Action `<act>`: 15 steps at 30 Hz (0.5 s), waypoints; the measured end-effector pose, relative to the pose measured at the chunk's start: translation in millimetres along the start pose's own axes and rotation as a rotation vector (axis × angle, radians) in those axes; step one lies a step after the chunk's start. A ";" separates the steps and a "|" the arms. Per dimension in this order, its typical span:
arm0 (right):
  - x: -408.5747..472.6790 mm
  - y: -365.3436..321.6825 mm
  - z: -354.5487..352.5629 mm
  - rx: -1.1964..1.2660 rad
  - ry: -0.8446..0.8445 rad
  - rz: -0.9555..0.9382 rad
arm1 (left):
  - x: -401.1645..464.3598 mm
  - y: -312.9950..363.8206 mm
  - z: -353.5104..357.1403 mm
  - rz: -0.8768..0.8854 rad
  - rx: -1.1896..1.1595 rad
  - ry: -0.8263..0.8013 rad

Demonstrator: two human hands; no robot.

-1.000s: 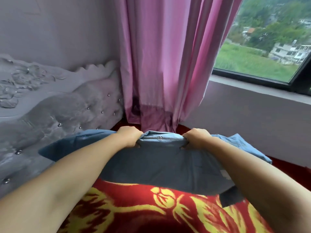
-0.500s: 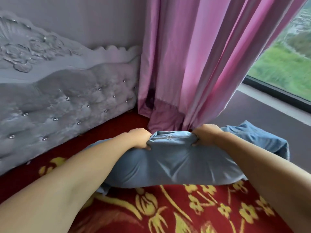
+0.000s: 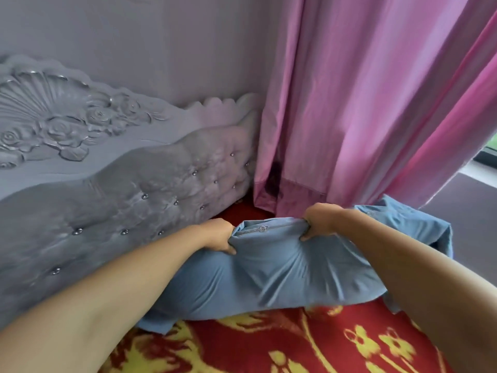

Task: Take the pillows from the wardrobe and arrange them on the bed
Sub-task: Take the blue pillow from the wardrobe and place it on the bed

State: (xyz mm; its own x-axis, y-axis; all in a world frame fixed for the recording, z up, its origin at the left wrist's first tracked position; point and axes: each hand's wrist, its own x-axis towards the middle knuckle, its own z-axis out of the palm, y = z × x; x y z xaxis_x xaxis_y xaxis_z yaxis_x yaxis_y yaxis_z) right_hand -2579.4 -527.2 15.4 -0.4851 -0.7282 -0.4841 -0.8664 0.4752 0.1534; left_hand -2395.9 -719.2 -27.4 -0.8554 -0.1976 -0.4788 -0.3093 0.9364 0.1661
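A blue pillow (image 3: 271,278) lies on the bed's red cover with yellow flowers (image 3: 309,343), close to the padded grey headboard (image 3: 113,211). My left hand (image 3: 217,236) grips the pillow's far edge left of a small round clasp. My right hand (image 3: 320,220) grips the same edge to the right of it. The fabric bunches between my two hands. My forearms cover the pillow's left and right ends.
A pink curtain (image 3: 363,103) hangs just behind the pillow, reaching the bed's corner. A lilac wall (image 3: 161,44) stands above the carved headboard. A sliver of window and a grey sill (image 3: 473,189) show at the right edge.
The pillow has come down from mid-air onto the red cover near the headboard. The view has swung left, so the window has almost left the frame. Both hands keep their grip.
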 end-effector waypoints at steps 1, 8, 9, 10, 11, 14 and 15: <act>10.4 -5.3 -3.7 0.003 -0.002 -0.006 | 2.7 -10.3 -1.4 -0.008 -0.010 -0.005; 63.1 1.7 -35.6 -0.050 -0.075 -0.057 | 30.2 -33.5 -8.1 -0.051 -0.104 -0.014; 72.8 3.7 -42.2 -0.057 -0.082 -0.069 | 35.4 -34.9 -7.9 -0.061 -0.137 -0.034; 84.3 4.7 -48.4 -0.061 -0.097 -0.089 | 40.5 -36.9 -6.6 -0.074 -0.173 -0.056; 97.4 4.6 -54.2 -0.070 -0.114 -0.114 | 46.1 -39.7 -4.8 -0.090 -0.205 -0.072; 147.0 -0.1 -68.9 -0.128 -0.190 -0.188 | 66.0 -54.6 7.6 -0.189 -0.304 -0.098; 167.7 -2.9 -71.0 -0.150 -0.211 -0.214 | 74.1 -61.8 12.3 -0.232 -0.332 -0.099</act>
State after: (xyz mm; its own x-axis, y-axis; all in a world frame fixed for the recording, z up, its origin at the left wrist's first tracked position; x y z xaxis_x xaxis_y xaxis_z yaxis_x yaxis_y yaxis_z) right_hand -2666.6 -685.7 -5.0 -0.2690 -0.6775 -0.6846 -0.9612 0.2334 0.1467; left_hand -2435.1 -788.2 -83.7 -0.7080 -0.3487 -0.6141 -0.6204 0.7227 0.3048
